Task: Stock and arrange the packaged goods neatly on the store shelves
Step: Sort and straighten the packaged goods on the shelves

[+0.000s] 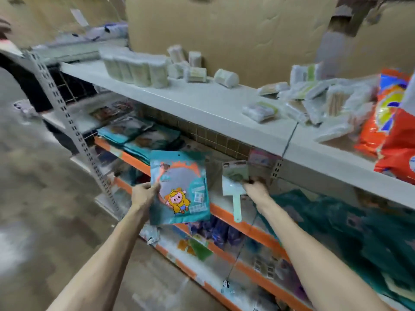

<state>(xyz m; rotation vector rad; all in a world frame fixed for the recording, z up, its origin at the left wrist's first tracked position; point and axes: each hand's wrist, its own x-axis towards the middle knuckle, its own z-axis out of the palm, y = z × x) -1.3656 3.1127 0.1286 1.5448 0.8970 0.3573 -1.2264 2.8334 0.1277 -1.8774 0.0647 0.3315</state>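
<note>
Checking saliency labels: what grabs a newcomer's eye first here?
The teal cartoon packet, held up at centre by the left hand. Next, the orange-red bags at the right end of the grey top shelf, and the right hand gripping a pale carded tool.

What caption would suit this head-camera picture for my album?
Left hand holds a teal cartoon packet while right hand grips a pale carded item below the grey shelf.

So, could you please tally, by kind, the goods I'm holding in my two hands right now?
teal cartoon packet, gripped by the left hand: 1
pale green carded item with a handle, gripped by the right hand: 1
Total: 2
</note>
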